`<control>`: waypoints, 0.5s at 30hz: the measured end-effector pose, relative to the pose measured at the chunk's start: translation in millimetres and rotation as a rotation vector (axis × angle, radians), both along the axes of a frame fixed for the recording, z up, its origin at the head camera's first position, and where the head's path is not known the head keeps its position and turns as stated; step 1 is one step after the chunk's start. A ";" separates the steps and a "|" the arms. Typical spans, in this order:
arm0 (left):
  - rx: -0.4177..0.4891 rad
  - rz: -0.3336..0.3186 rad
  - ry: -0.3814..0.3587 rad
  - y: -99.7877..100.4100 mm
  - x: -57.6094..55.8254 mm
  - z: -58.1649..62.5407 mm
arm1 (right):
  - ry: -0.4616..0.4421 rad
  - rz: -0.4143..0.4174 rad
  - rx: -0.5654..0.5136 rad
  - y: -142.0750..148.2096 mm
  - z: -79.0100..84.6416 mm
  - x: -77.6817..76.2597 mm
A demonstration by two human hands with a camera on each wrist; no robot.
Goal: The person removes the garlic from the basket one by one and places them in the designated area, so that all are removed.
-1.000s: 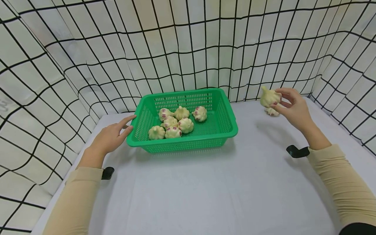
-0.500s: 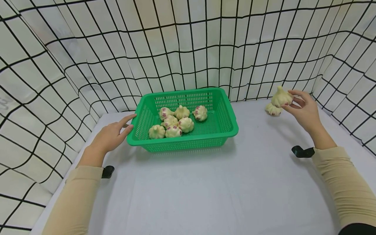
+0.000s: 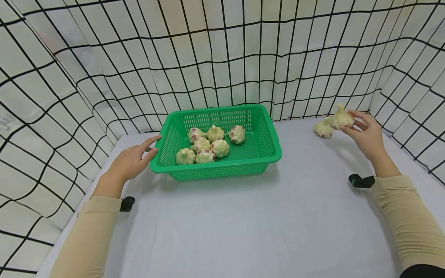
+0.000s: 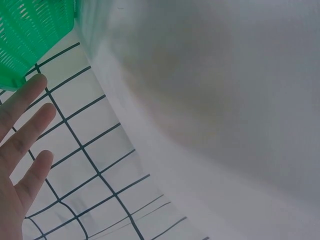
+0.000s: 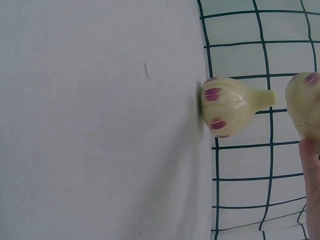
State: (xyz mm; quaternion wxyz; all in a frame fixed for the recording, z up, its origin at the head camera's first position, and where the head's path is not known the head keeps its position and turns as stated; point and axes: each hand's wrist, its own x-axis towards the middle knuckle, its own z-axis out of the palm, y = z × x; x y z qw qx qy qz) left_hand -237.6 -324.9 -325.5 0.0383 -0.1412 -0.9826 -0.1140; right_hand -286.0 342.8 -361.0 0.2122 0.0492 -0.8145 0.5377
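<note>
At the far right of the table, my right hand (image 3: pixel 368 134) pinches a garlic bulb (image 3: pixel 342 117) between thumb and fingers, its stem pointing up. The right wrist view shows this bulb (image 5: pixel 306 107) above the table, apart from a second garlic bulb (image 5: pixel 227 105) that sits on the cloth. In the head view that second bulb (image 3: pixel 323 128) is just left of the held one. My left hand (image 3: pixel 130 160) touches the left rim of a green plastic basket (image 3: pixel 222 168) with extended fingers (image 4: pixel 32 122). Several garlic bulbs (image 3: pixel 219 148) lie in the basket's left and middle part.
A white cloth (image 3: pixel 222 224) covers the table. White walls with a black grid net (image 3: pixel 226 58) close in the back and both sides. Tan sleeves (image 3: pixel 88 235) with black wrist mounts (image 3: pixel 127 204) cover both forearms.
My right hand has moved right and slightly down with the garlic bulb, from over the second bulb to its right side. The left hand and the basket have stayed put.
</note>
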 end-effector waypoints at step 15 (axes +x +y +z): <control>-0.002 0.004 -0.001 1.5 1.9 1.5 | -0.151 -0.112 0.059 14.7 -5.1 -5.6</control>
